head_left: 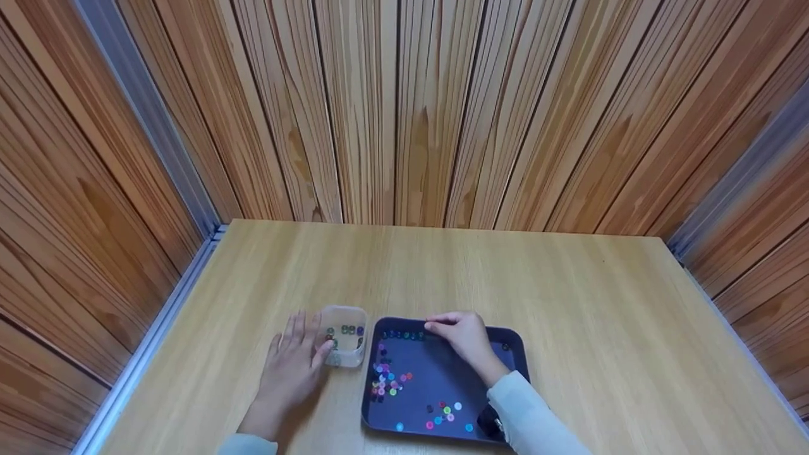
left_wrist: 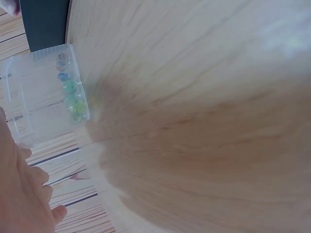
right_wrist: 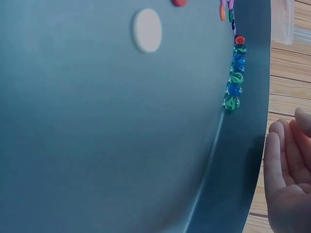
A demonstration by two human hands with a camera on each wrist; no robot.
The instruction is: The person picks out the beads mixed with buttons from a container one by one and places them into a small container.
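My left hand (head_left: pixel 292 360) lies with straight fingers along the left side of a clear plastic container (head_left: pixel 344 359), its thumb over the near corner. Several glass marbles (left_wrist: pixel 70 87) sit in that container. My right hand (head_left: pixel 466 341) is over the far rim of a dark tray (head_left: pixel 436 363), thumb and fingertips drawn together. Beside those fingertips, a row of green and blue marbles (right_wrist: pixel 235 77) lines the tray's far edge. Whether the right fingertips pinch anything, I cannot tell.
Colourful buttons (head_left: pixel 385 382) are clustered at the tray's left side, and more buttons (head_left: pixel 447 411) are spread near its front. A lone marble (head_left: pixel 505 346) lies by the right wall. Tray and container stand side by side on a wooden table (head_left: pixel 600 316), with wood-patterned walls around.
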